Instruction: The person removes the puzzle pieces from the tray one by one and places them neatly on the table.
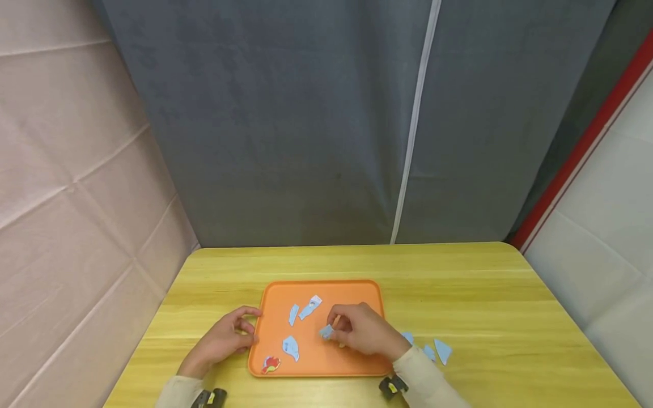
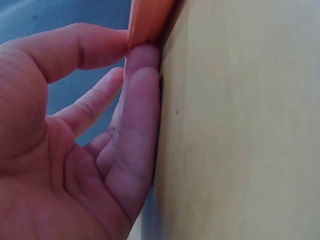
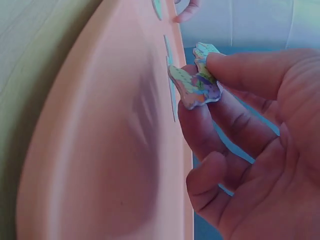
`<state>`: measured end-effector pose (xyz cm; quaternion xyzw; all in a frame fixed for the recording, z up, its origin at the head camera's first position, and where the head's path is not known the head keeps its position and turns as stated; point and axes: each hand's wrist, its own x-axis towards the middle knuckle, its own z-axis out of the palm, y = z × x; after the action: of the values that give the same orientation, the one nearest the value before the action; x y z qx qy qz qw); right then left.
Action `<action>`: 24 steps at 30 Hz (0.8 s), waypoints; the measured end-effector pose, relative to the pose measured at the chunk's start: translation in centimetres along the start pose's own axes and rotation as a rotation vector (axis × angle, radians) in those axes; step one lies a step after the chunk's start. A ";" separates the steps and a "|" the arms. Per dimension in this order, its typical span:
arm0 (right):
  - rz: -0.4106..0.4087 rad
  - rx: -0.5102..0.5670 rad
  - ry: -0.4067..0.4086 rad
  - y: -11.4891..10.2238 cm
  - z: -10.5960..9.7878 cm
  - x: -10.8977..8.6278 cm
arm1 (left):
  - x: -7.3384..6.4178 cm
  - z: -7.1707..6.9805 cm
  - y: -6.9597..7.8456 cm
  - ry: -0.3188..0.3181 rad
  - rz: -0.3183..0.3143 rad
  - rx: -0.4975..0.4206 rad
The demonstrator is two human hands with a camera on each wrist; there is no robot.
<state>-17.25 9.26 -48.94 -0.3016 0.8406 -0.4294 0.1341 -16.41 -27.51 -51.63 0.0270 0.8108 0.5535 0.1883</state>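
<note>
Over the orange tray point(image 1: 326, 362), my right hand point(image 1: 364, 331) pinches a small irregular cardboard puzzle piece point(image 1: 326, 332) between thumb and fingers. Its blue back faces the head view. The right wrist view shows its printed, colourful side point(image 3: 195, 90); whether a second piece lies behind it I cannot tell. With thumb and fingers, my left hand point(image 1: 221, 340) holds the tray's left rim point(image 2: 150, 20). Inside the tray lie several blue-backed pieces, among them a long one point(image 1: 310, 307), a narrow one point(image 1: 293, 314) and a rounded one point(image 1: 291, 347). One piece point(image 1: 271, 364) shows red and green print.
To the right of the tray, more blue pieces point(image 1: 442, 351) lie on the yellow wood-grain table point(image 1: 484, 294), partly hidden by my right forearm. A grey curtain point(image 1: 285, 141) hangs behind the table. Pale fabric walls point(image 1: 81, 226) stand on both sides.
</note>
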 end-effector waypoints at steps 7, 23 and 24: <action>-0.008 0.033 0.008 0.1 -0.7 -0.6 | -0.1 0.0 0.2 0.001 0.003 -0.004; 0.000 0.058 0.071 0.1 -1.9 -2.3 | 0.0 -0.1 0.3 -0.003 0.000 0.024; -0.001 0.057 0.077 0.2 -2.0 -2.5 | 0.0 -0.1 0.3 -0.006 0.001 0.026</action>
<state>-16.35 12.14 -47.98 -0.2814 0.8325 -0.4644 0.1100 -16.51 -27.50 -51.32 0.0315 0.8173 0.5431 0.1900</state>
